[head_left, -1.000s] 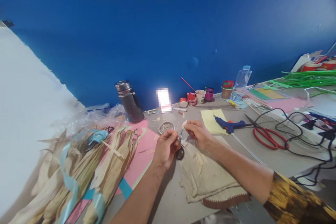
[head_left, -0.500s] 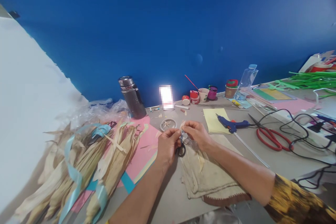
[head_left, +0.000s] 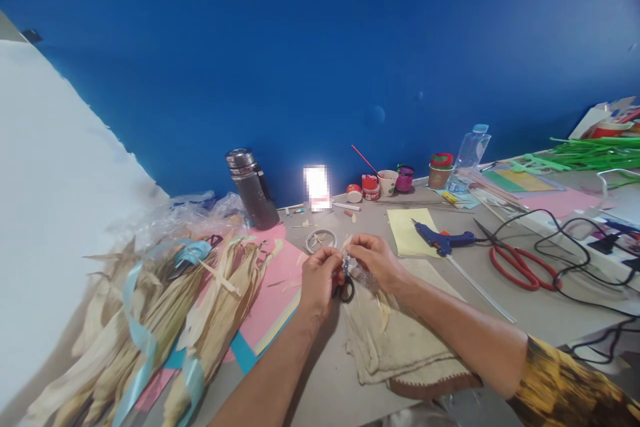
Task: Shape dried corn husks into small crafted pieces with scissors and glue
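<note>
My left hand (head_left: 321,278) and my right hand (head_left: 376,259) meet above the folded beige cloth (head_left: 400,340). Fingertips of both pinch a small pale scrap (head_left: 346,245), which looks like dried corn husk. Small black-handled scissors (head_left: 346,291) show just below, close against my left fingers with the blades pointing up; whether that hand also grips them I cannot tell. More pale scraps lie on the cloth, beside a clear plastic piece (head_left: 367,279) under my right hand. Behind the hands lies a white tape ring (head_left: 321,240).
Dried corn husk bundles (head_left: 215,320) with light blue ribbon lie left on pink paper (head_left: 273,280). A dark flask (head_left: 253,190) stands behind. To the right are a blue glue gun (head_left: 443,237), red-handled scissors (head_left: 523,267), black cables and a clear bottle (head_left: 467,157). Paint pots line the wall.
The hands stay together with only slight finger movement around the pale scrap. The whole view has shifted slightly, and things appear a little lower.
</note>
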A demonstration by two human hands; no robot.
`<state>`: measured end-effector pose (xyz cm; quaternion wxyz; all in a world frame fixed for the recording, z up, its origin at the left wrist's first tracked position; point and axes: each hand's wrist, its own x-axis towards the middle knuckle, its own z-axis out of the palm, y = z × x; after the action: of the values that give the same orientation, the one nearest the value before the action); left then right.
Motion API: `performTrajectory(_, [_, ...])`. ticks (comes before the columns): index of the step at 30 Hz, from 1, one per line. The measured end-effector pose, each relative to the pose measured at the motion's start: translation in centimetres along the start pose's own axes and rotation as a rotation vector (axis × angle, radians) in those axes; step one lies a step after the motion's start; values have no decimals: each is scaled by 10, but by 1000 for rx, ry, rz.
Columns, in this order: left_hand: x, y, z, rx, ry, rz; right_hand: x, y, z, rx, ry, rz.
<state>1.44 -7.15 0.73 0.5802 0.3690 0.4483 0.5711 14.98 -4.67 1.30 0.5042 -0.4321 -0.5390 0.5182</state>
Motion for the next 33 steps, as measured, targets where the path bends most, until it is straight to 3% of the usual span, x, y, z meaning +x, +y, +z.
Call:
performTrajectory(18, [-2,0,1,21,1,30,-1,-3,1,-16,8,-50])
performTrajectory(23, [0,-2,-1,79,-3,44,-1,-3,1,-29,17,-39])
performTrajectory(29, [1,0,0,-48,8,24,-1,-3,0,-6,30,-7])
performTrajectory(33, [1,1,0,-18,-6,17,-1,-3,0,0,36,31])
